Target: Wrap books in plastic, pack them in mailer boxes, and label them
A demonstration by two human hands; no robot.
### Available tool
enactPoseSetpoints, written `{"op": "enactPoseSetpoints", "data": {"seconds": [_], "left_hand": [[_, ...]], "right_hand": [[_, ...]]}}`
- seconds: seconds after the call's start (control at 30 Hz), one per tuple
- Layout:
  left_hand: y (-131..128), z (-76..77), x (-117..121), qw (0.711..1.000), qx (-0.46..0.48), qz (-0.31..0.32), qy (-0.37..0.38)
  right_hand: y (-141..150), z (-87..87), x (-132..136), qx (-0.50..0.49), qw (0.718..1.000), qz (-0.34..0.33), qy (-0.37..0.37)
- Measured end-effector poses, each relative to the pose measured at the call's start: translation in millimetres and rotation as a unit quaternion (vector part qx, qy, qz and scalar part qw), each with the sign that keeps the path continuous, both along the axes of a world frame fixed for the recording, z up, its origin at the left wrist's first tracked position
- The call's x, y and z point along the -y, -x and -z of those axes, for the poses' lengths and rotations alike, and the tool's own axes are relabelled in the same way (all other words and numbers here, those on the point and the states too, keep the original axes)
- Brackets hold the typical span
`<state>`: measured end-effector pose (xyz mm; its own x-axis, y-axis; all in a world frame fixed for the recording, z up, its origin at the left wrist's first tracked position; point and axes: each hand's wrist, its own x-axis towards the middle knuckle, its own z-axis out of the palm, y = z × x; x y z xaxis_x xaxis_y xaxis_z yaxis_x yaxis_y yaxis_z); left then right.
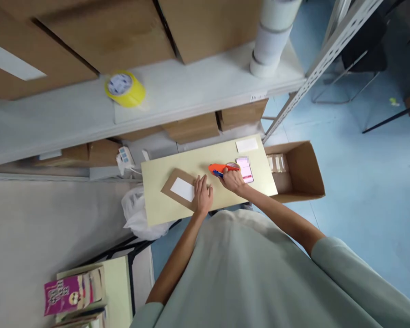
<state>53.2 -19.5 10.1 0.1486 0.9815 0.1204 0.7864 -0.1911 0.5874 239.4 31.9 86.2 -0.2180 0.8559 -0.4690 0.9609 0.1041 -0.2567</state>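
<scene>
My left hand [202, 195] lies on the right end of a flat brown cardboard parcel [170, 186], its fingers stretched out. A white label [183, 189] covers the middle of the parcel's upper face. To the right, my right hand [233, 180] is closed around an orange and blue tape dispenser [217, 169], held over the table. Part of a tape roll shows behind it. Just beyond this hand lies a phone [246, 173] with a lit pinkish screen. Both hands are above a pale yellow table [157, 168].
White paper [246, 145] lies at the table's far right. An open cardboard box [305, 173] stands beyond the right end; a white plastic bag [141, 214] hangs at the left. A shelf above carries yellow tape [125, 89], white rolls [271, 38] and cartons [116, 36]. Books [73, 294] sit lower left.
</scene>
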Motion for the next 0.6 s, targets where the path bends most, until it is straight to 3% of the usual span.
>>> {"op": "enactPoseSetpoints", "data": {"seconds": [0.1, 0.3, 0.4, 0.5, 0.6], "left_hand": [[-20.9, -41.6, -41.0, 0.995, 0.041, 0.006, -0.085], [-35.5, -165.3, -155.5, 0.976, 0.057, -0.009, -0.21], [-29.0, -216.5, -193.5, 0.97, 0.045, -0.006, -0.239], [-18.1, -247.3, -211.3, 0.965, 0.028, -0.008, -0.262], [-5.6, -256.9, -215.0, 0.962, 0.007, -0.011, -0.271]], "right_hand": [[-2.5, -41.2, -25.1, -0.023, 0.997, 0.036, -0.071], [12.5, -146.4, -121.5, -0.069, 0.965, 0.046, -0.25], [24.2, -189.3, -165.9, -0.066, 0.953, 0.028, -0.295], [36.7, -207.3, -195.4, -0.045, 0.951, 0.019, -0.306], [45.7, -199.9, -211.8, -0.024, 0.953, 0.025, -0.3]]}}
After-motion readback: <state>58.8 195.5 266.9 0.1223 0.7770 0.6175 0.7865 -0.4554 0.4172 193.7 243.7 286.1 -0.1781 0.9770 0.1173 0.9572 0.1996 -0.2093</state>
